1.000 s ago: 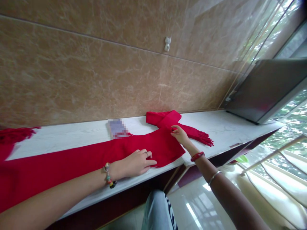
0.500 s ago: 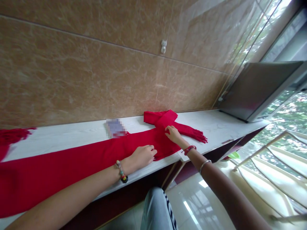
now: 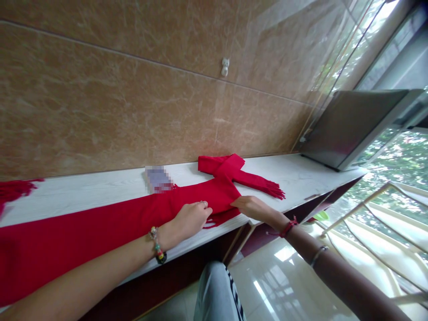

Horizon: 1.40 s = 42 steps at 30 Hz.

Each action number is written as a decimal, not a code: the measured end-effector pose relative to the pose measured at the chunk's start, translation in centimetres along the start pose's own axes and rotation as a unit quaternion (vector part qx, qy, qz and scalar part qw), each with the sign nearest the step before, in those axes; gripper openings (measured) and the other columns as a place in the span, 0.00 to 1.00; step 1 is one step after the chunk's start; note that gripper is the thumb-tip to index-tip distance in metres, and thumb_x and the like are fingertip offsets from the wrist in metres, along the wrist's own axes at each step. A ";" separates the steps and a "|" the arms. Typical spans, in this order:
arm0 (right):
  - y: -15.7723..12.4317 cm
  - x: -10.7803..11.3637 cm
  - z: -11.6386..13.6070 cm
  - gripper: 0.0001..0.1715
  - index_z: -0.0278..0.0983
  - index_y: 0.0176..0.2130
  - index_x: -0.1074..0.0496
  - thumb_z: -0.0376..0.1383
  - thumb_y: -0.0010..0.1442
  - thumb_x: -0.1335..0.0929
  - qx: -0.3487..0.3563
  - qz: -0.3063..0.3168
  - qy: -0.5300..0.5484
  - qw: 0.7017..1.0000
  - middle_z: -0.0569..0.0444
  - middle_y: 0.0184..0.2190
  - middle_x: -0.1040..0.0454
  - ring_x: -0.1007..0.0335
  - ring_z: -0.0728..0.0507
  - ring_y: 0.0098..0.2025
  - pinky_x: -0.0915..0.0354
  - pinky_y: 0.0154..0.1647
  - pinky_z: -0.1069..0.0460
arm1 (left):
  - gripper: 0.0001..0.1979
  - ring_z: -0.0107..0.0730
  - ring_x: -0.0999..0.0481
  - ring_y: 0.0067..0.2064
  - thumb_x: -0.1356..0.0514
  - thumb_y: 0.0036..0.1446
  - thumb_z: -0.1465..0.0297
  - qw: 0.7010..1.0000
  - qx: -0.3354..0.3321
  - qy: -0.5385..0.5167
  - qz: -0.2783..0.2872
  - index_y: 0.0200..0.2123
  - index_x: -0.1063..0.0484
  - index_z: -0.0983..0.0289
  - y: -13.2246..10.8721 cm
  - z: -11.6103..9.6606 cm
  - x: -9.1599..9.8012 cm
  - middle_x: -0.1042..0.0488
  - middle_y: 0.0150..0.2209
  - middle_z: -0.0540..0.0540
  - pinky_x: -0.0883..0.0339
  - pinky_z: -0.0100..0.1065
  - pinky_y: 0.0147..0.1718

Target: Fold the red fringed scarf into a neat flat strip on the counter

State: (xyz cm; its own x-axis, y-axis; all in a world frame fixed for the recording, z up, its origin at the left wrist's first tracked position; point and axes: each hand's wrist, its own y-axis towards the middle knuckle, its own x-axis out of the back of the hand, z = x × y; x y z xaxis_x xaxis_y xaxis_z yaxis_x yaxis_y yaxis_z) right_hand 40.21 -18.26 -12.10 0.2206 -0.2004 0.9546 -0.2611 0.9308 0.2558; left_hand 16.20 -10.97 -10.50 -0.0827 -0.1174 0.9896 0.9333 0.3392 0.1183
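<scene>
A long red scarf (image 3: pixel 110 227) lies spread along the white countertop, its left part wide and flat. At its right the cloth narrows into a crossed, folded band (image 3: pixel 222 166) with a fringed end. My left hand (image 3: pixel 189 220) is closed on the scarf's near edge, with some fringe showing just right of its fingertips. To its right, my right hand (image 3: pixel 256 208) pinches the scarf's right edge between thumb and fingers. Both palms face down, and the gripped cloth is partly hidden under the fingers.
A pixelated flat object (image 3: pixel 158 179) lies behind the scarf on the countertop (image 3: pixel 83 187). More red fringe (image 3: pixel 16 189) shows at far left. A brown marbled wall (image 3: pixel 133 102) rises behind. A grey appliance (image 3: pixel 354 125) stands at the right end, above a metal railing (image 3: pixel 361 205).
My right hand has moved toward me from the folded band to the scarf's right edge and now pinches it. My left hand has shifted slightly left, and fringe shows beside it.
</scene>
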 end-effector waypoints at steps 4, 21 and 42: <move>-0.7 0.3 -0.4 0.18 0.35 0.41 0.28 0.27 0.58 0.43 0.061 0.010 -0.021 0.998 0.47 0.36 0.26 0.31 0.44 0.38 0.36 0.41 0.50 | 0.09 0.34 0.29 0.36 0.49 0.55 0.76 0.999 -0.019 0.003 -0.030 0.37 0.31 0.64 -0.6 -0.3 0.5 0.30 0.35 0.56 0.36 0.31 0.34; -1.4 -1.6 -1.1 0.15 0.36 0.38 0.28 0.28 0.58 0.42 0.094 -0.040 -0.016 0.995 0.49 0.34 0.26 0.30 0.45 0.37 0.33 0.40 0.50 | 0.07 0.37 0.29 0.38 0.44 0.54 0.70 0.997 -0.074 -0.026 0.012 0.37 0.31 0.64 0.6 0.2 -0.7 0.29 0.37 0.56 0.35 0.32 0.32; -3.1 -1.1 -1.2 0.13 0.36 0.38 0.28 0.31 0.59 0.40 0.089 -0.048 0.051 0.994 0.47 0.43 0.27 0.34 0.44 0.49 0.35 0.48 0.48 | 0.10 0.35 0.28 0.37 0.47 0.54 0.76 0.996 -0.088 -0.023 0.005 0.39 0.30 0.62 -0.3 -1.2 0.3 0.29 0.37 0.55 0.34 0.31 0.32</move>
State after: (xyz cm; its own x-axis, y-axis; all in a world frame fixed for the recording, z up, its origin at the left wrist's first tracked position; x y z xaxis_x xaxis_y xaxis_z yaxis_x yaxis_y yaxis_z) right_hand 41.95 -20.60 -14.12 0.3432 -0.2447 0.9068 -0.3952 0.8382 0.3757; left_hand 16.30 -12.25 -10.36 -0.0852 -0.0711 0.9938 0.9807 0.1701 0.0962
